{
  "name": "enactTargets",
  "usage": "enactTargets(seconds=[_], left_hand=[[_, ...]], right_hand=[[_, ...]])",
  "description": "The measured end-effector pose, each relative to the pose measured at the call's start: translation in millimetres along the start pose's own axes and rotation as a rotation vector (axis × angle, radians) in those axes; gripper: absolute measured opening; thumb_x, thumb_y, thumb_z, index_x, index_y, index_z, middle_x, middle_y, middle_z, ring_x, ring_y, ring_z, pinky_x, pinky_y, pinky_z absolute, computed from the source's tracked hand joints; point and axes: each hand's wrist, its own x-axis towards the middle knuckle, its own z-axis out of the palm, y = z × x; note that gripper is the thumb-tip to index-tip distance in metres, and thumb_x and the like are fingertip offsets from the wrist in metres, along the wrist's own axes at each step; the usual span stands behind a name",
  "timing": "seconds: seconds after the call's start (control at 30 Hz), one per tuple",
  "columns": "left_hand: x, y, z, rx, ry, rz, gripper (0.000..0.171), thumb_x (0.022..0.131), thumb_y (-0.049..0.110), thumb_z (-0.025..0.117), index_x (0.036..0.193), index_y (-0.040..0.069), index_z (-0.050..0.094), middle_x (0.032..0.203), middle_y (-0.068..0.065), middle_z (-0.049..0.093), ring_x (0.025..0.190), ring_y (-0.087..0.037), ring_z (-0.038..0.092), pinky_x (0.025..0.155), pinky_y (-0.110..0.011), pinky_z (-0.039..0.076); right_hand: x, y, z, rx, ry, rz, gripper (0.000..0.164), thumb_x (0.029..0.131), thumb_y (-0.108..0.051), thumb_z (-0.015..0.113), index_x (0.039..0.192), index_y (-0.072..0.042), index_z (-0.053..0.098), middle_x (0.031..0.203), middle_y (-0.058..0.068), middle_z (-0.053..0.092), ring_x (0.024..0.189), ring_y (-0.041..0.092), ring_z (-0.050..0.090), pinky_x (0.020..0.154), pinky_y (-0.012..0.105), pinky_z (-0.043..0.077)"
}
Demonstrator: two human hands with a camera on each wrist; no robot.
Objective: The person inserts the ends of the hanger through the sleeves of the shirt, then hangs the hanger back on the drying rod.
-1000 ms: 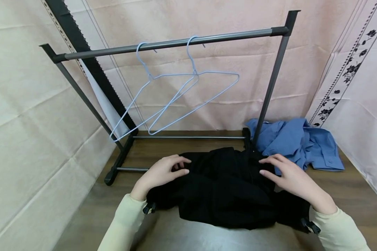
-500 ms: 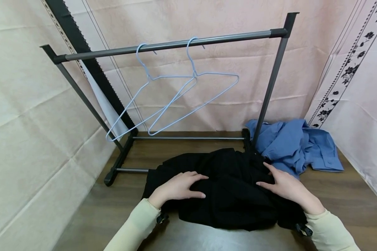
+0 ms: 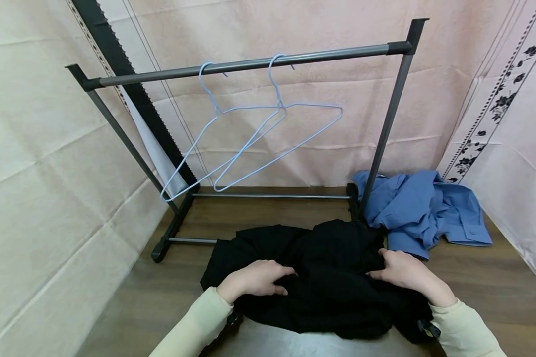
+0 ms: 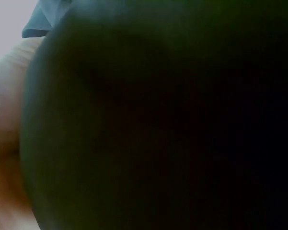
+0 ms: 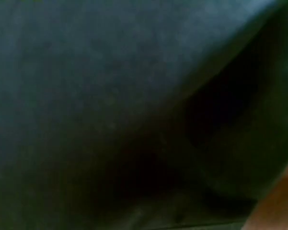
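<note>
We're working a black garment [image 3: 326, 277], bunched on the wooden table [image 3: 496, 292], sitting at 6 o'clock of the clothes rack [image 3: 250, 63], just in front of its base. Our left hand [image 3: 256, 278] is lying on the garment's left part, fingers curling into the cloth; gripping or only pressing, we can't tell. Our right hand [image 3: 404, 271] is resting on the garment's right part, fingers bent over a fold; again we can't tell whether it's pinching. Both hands are touching the cloth, well apart from each other.

Both wrist views are showing almost only dark fabric pressed close to the lens, too blurred to read the fingers.

Two light blue wire hangers [image 3: 250, 144] are hanging from the rack's top bar, tilted, overlapping each other. A blue shirt [image 3: 422, 208] is lying crumpled at 3 o'clock of the rack's right post, just beside the black garment at its 1 o'clock. Pale cloth sheets [image 3: 49, 148] are hanging around the table.
</note>
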Motion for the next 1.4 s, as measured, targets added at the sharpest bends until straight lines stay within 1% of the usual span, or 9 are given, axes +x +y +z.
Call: enactTargets(seconds=[0.13, 0.23, 0.43, 0.6, 0.73, 0.9, 1.1, 1.27, 1.4], left_hand=[[-2.4, -3.1, -2.0, 0.007, 0.057, 0.064, 0.015, 0.099, 0.022, 0.066, 0.114, 0.019, 0.067, 0.08, 0.016, 0.059, 0.064, 0.0, 0.051, 0.063, -0.017, 0.043], [-3.9, -6.2, -5.1, 0.008, 0.12, 0.102, 0.003, 0.1, 0.019, 0.065, 0.101, 0.022, 0.065, 0.083, 0.017, 0.06, 0.065, 0.0, 0.05, 0.063, -0.016, 0.042], [-12.0, -10.0, -16.9, -0.028, 0.224, 0.111, 0.004, 0.102, 0.02, 0.063, 0.103, 0.023, 0.066, 0.097, 0.015, 0.065, 0.075, 0.0, 0.054, 0.069, -0.019, 0.046], [-20.8, -14.5, -29.9, -0.023, 0.329, 0.073, 0.011, 0.1, 0.017, 0.065, 0.109, 0.024, 0.067, 0.106, 0.014, 0.067, 0.088, 0.0, 0.059, 0.078, -0.025, 0.051], [-28.4, -18.2, -39.8, -0.009, 0.402, 0.042, 0.019, 0.099, 0.012, 0.066, 0.116, 0.019, 0.068, 0.114, 0.008, 0.068, 0.099, -0.006, 0.063, 0.086, -0.031, 0.053], [-39.2, -23.8, -47.2, -0.049, 0.473, 0.017, 0.028, 0.097, 0.007, 0.067, 0.123, 0.015, 0.067, 0.123, 0.002, 0.068, 0.112, -0.013, 0.063, 0.094, -0.037, 0.052], [-52.8, -35.1, -52.6, -0.124, 0.6, 0.017, 0.029, 0.094, 0.0, 0.067, 0.12, 0.014, 0.068, 0.12, 0.002, 0.068, 0.106, -0.011, 0.063, 0.091, -0.037, 0.052], [-65.8, -43.5, -61.7, -0.218, 0.695, 0.027, 0.03, 0.094, -0.004, 0.065, 0.118, 0.014, 0.068, 0.118, 0.003, 0.068, 0.104, -0.011, 0.063, 0.088, -0.039, 0.053], [-74.7, -48.5, -70.4, -0.235, 0.766, 0.03, 0.03, 0.094, -0.006, 0.064, 0.116, 0.014, 0.068, 0.116, 0.003, 0.068, 0.104, -0.013, 0.064, 0.088, -0.04, 0.052]], right_hand=[[-1, 2, 2, -0.026, 0.023, -0.013, 0.071, 0.089, -0.041, 0.072, 0.127, 0.017, 0.056, 0.099, 0.02, 0.069, 0.083, 0.028, 0.065, 0.073, 0.047, 0.052], [-4, 5, 2, -0.034, 0.05, -0.023, 0.066, 0.089, -0.04, 0.071, 0.124, 0.015, 0.06, 0.109, 0.026, 0.068, 0.091, 0.035, 0.066, 0.076, 0.052, 0.052], [-10, 11, 4, 0.001, 0.112, -0.059, 0.056, 0.092, -0.035, 0.069, 0.122, 0.012, 0.064, 0.112, 0.026, 0.067, 0.098, 0.04, 0.066, 0.08, 0.055, 0.052], [-15, 14, 3, 0.037, 0.204, -0.09, 0.05, 0.095, -0.032, 0.068, 0.121, 0.01, 0.065, 0.116, 0.027, 0.067, 0.103, 0.044, 0.064, 0.082, 0.057, 0.052], [-18, 13, 1, 0.058, 0.266, -0.112, 0.049, 0.095, -0.032, 0.068, 0.121, 0.01, 0.066, 0.116, 0.027, 0.067, 0.105, 0.045, 0.064, 0.085, 0.058, 0.051], [-18, 7, -6, 0.093, 0.321, -0.123, 0.052, 0.096, -0.036, 0.069, 0.123, 0.009, 0.066, 0.118, 0.027, 0.067, 0.105, 0.043, 0.065, 0.085, 0.057, 0.051], [-18, -6, -22, 0.139, 0.381, -0.115, 0.06, 0.096, -0.039, 0.068, 0.126, 0.012, 0.063, 0.124, 0.032, 0.063, 0.109, 0.045, 0.063, 0.086, 0.059, 0.051], [-21, -11, -34, 0.162, 0.445, -0.148, 0.055, 0.096, -0.032, 0.067, 0.126, 0.013, 0.062, 0.125, 0.032, 0.062, 0.103, 0.042, 0.066, 0.085, 0.058, 0.052], [-23, -12, -39, 0.163, 0.519, -0.191, 0.049, 0.094, -0.027, 0.07, 0.123, 0.013, 0.065, 0.121, 0.032, 0.064, 0.105, 0.046, 0.064, 0.085, 0.06, 0.051]])
